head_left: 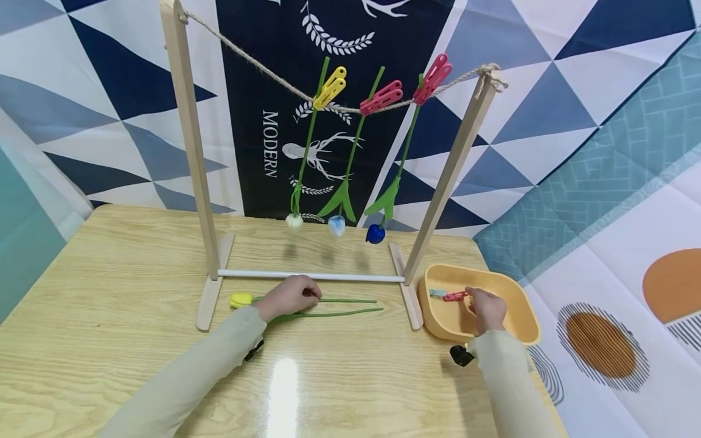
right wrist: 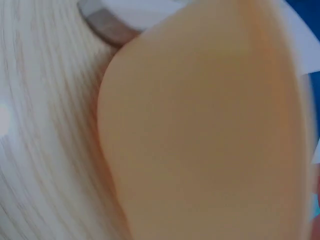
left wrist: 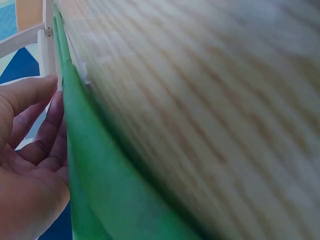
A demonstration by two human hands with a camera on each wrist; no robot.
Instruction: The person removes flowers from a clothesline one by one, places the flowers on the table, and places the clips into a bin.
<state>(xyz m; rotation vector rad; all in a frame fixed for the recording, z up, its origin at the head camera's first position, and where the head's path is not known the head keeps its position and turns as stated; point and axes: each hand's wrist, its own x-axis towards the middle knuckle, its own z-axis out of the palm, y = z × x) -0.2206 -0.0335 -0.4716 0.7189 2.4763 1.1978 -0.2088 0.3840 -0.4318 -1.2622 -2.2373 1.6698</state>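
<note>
My left hand (head_left: 290, 297) is low over the table beside a yellow tulip (head_left: 241, 300) and another green stem (head_left: 350, 312). In the left wrist view its thumb and loosely bent fingers (left wrist: 42, 135) lie next to a green leaf (left wrist: 100, 165), not wrapped around it. My right hand (head_left: 487, 309) reaches into a yellow basin (head_left: 523, 304), its fingertips at the end of a red clothespin (head_left: 454, 296), which they appear to pinch. A light-blue clothespin (head_left: 437, 293) lies beside that one. The right wrist view is mostly filled by the basin's outer wall (right wrist: 200, 125).
A wooden rack (head_left: 188, 140) with a sagging rope (head_left: 246, 56) stands behind the hands. From the rope, yellow (head_left: 330, 89) and red clothespins (head_left: 382, 98) hang white (head_left: 294, 221), light-blue (head_left: 336, 225) and dark-blue tulips (head_left: 375, 233) head down. A white crossbar (head_left: 312, 276) joins its feet.
</note>
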